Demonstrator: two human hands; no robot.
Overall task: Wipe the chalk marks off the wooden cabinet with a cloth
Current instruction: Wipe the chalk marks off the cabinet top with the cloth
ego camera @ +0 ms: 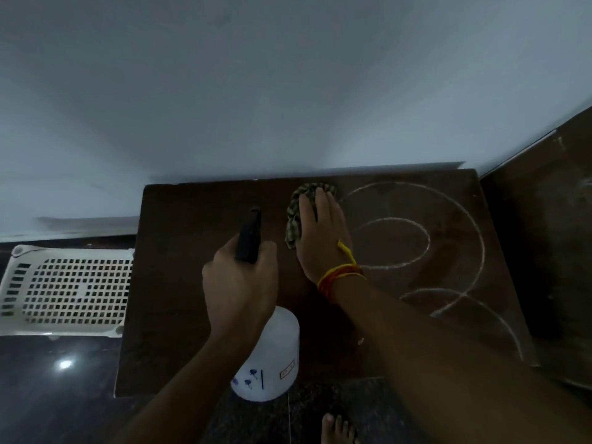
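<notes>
Both forearms reach forward from the bottom of the view over the top of the dark wooden cabinet (179, 283). The right hand (322, 238) lies palm down near the back edge of the top, its wrist wound with orange and yellow thread (339, 277). The left hand (240, 283) is raised above the surface just to its left, the back of the hand toward the camera.

White chalk marks (426, 238), curved rings and arcs, cover the right half of the cabinet top, beginning just beside the right hand and running to the front right corner. The left half looks bare and dark. A white perforated plastic crate (70, 290) sits on the floor left of the cabinet, a second dark wooden surface (551, 251) stands on the right, and a bare foot (339, 429) shows at the bottom edge.

The right fingers (320, 206) are stretched out and close together, pressing flat on a green checked cloth (296, 213) that bunches out beyond the fingertips and to the left. The left fingers are curled round the black trigger head (250, 235) of a white spray bottle (272, 360), whose body hangs below the hand.
</notes>
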